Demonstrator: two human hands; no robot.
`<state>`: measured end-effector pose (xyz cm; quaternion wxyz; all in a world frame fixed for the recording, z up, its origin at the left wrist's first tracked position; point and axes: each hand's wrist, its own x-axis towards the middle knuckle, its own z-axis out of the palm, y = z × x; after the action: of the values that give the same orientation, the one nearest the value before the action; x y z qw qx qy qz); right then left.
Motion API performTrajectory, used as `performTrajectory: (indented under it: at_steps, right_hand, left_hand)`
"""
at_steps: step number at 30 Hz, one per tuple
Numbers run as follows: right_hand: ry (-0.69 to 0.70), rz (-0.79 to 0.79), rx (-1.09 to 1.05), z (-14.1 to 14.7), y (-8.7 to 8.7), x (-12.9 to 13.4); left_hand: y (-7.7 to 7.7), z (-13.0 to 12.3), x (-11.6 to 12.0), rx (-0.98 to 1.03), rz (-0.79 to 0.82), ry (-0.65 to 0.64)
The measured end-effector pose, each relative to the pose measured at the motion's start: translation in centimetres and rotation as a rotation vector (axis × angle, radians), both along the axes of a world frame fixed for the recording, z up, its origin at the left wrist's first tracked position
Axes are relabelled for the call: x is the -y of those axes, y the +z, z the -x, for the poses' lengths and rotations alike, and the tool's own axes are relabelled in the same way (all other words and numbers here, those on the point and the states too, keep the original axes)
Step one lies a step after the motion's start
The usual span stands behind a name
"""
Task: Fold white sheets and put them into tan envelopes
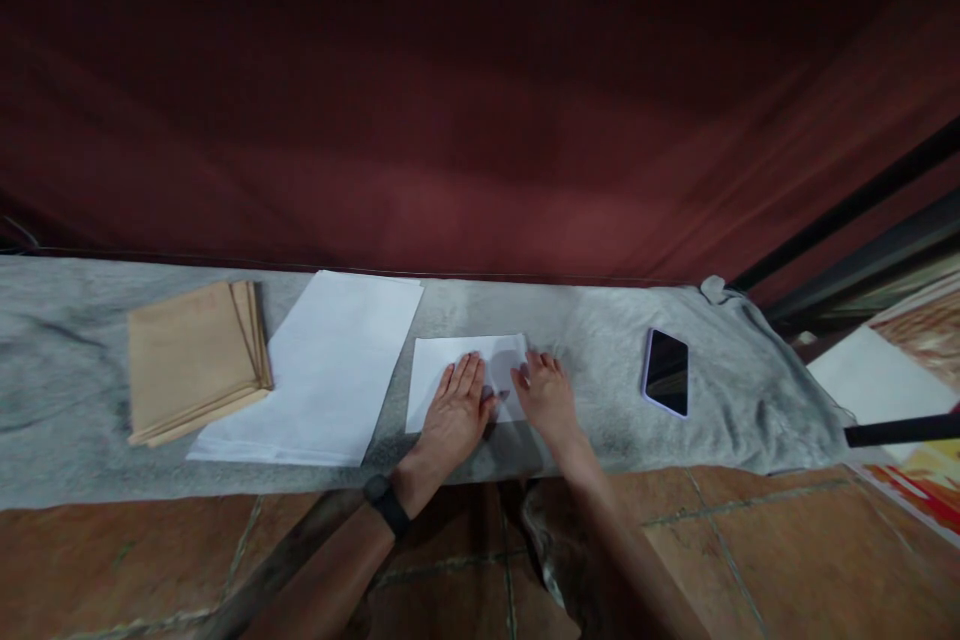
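A white sheet of paper (433, 356), which looks folded, lies on the grey cloth before me. My left hand (459, 407) rests flat on its middle, fingers stretched out, with a dark watch (386, 504) on the wrist. At the paper's right edge is my right hand (549, 402), its thumb apart from the slightly bent fingers. It touches or nearly touches that edge; the contact itself is hard to make out. Just left of the folded sheet is a stack of larger white sheets (337, 360).
Brown paper envelopes (193, 350) are piled at the left, partly over the white stack. A phone (666, 372) in a lilac case lies to the right. The grey cloth (600, 320) covers a narrow bench against a dark red curtain (450, 120). Black bars (862, 210) stand at the far right.
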<state>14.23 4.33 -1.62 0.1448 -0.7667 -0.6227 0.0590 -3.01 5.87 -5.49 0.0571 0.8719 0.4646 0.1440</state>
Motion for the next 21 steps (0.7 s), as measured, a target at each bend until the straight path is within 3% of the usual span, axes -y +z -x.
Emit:
performTrajectory:
  at_steps: [6, 12, 16, 21]
  right_hand:
    - [0.067, -0.273, 0.083, 1.6, 0.1, -1.1]
    - [0.341, -0.129, -0.174, 4.1, -1.9, -1.8]
    - [0.362, -0.111, -0.189, 5.0, -3.1, -1.7]
    - [0.34, -0.099, -0.144, 5.0, -3.1, -1.7]
  left_hand:
    - [0.0, 0.5, -0.1, -0.04, -0.07, -0.047]
    - [-1.0, 1.2, -0.5, -0.057, -0.058, -0.125]
    - [-1.4, 1.9, -1.4, -0.023, -0.028, -0.127]
    - [-1.3, 2.2, -1.4, -0.01, -0.061, -0.114]
